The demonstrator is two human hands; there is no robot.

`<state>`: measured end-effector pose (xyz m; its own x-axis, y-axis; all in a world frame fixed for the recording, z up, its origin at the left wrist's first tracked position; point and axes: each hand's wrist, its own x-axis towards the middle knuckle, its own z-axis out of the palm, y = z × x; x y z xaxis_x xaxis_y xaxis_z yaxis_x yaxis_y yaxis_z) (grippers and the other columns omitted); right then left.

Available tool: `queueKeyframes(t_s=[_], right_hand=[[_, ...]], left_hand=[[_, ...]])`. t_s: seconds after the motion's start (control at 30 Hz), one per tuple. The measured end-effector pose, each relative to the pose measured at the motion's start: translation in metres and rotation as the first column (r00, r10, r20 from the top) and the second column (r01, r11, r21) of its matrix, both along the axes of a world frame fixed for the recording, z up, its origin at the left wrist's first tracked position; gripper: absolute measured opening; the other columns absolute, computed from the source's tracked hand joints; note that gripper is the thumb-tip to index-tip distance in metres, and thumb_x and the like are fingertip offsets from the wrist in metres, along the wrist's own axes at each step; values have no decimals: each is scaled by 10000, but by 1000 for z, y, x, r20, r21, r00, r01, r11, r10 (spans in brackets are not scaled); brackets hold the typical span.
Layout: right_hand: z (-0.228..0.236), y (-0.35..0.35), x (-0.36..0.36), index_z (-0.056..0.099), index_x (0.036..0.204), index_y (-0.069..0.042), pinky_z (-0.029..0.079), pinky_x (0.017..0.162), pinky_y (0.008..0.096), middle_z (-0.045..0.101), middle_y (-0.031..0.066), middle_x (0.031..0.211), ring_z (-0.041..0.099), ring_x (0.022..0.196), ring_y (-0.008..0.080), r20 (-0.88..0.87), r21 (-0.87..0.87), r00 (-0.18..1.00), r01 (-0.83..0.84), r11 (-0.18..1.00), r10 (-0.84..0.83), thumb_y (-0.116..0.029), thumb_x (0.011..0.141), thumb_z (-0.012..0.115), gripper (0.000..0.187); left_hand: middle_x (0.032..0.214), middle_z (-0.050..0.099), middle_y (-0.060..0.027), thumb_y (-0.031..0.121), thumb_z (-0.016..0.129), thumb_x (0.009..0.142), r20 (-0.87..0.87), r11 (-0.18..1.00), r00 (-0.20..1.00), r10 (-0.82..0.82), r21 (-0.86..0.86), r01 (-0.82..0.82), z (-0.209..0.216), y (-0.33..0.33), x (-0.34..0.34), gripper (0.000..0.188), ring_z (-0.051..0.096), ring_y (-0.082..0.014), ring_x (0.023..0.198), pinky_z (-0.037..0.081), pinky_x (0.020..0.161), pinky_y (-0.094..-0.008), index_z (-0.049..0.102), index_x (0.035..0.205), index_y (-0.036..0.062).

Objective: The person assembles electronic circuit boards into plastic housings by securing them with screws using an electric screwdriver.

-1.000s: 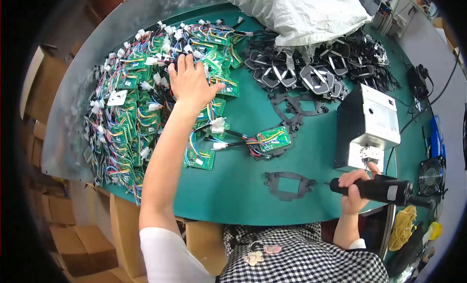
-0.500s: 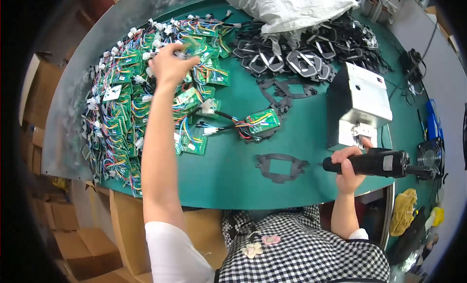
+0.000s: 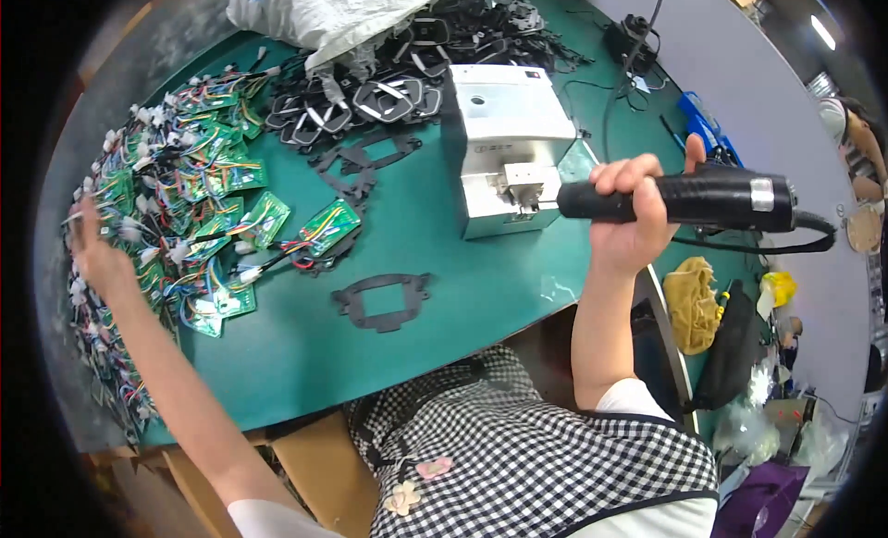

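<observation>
Over a green tabletop (image 3: 472,297) by grey walling (image 3: 758,112), the right grip (image 3: 636,210) clasps a screwdriver (image 3: 712,200), left grip (image 3: 104,260) unclear.

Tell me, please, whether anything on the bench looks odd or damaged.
Nothing clearly stands out as spilled or damaged, though the wired green circuit boards at left lie in a tangled, overlapping heap rather than neat rows.

Left hand (image 3: 104,258) is outstretched — right hand (image 3: 636,210) is raised and curled.

Black tool (image 3: 717,199) — green boards (image 3: 330,226) — black-and-white checked apron (image 3: 527,445).
</observation>
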<state>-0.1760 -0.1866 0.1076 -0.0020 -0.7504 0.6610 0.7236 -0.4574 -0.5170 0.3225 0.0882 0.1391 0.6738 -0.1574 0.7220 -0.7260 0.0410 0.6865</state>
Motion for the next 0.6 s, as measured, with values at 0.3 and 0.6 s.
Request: queueKeyframes(t_s=[0.3, 0.6], right_hand=[[-12, -18, 12, 197, 1317, 34, 486, 595, 280, 564, 94, 649, 572, 583, 165, -289, 7, 950, -119, 993, 116, 69, 683, 569, 735], [0, -28, 25, 335, 1255, 67, 465, 535, 264, 541, 62, 590, 548, 510, 150, -453, -6, 892, -7, 1000, 3, -19, 717, 587, 601]], left_hand=[[1160, 544, -119, 26, 686, 726, 446, 914, 890, -92, 392, -101, 24, 10, -166, 532, 534, -172, 968, 425, 854, -278, 492, 1220, -20], [1004, 583, -133, 87, 769, 539, 29, 529, 883, -468, 810, 254, -70, -53, -273, 591, 550, -302, 893, 449, 756, -381, 570, 1090, 7]])
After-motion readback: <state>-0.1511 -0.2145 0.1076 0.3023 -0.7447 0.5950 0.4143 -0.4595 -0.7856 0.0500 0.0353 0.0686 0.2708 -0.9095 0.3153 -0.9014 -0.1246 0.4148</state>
